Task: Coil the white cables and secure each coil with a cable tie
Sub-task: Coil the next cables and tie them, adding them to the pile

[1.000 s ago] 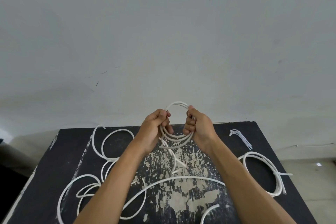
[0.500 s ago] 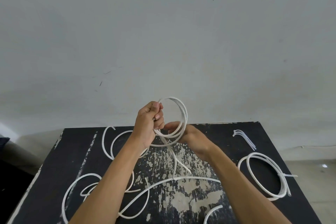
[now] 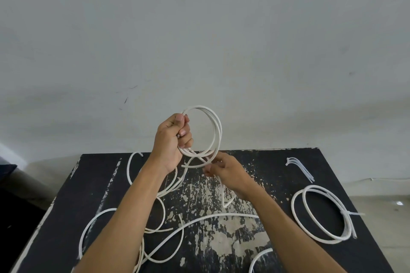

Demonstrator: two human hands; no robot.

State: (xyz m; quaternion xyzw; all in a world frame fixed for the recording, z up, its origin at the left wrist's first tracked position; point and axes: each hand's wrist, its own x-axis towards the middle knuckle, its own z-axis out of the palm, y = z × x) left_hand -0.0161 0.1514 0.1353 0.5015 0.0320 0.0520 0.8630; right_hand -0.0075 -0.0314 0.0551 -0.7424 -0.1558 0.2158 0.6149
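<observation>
Above the table point(image 3: 277, 162), left hand point(image 3: 172, 142) grips a cable coil point(image 3: 216, 124).

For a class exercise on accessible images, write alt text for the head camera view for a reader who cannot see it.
A person's left hand grips a small coil of white cable held up above a worn black table, while the right hand pinches its trailing end. Loose white cables sprawl below; a tied coil and spare cable ties lie at right.

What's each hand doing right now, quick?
Left hand: closed around the raised coil of thin white cable.
Right hand: fingers pinching the same cable's loose strand just below the coil.
</observation>
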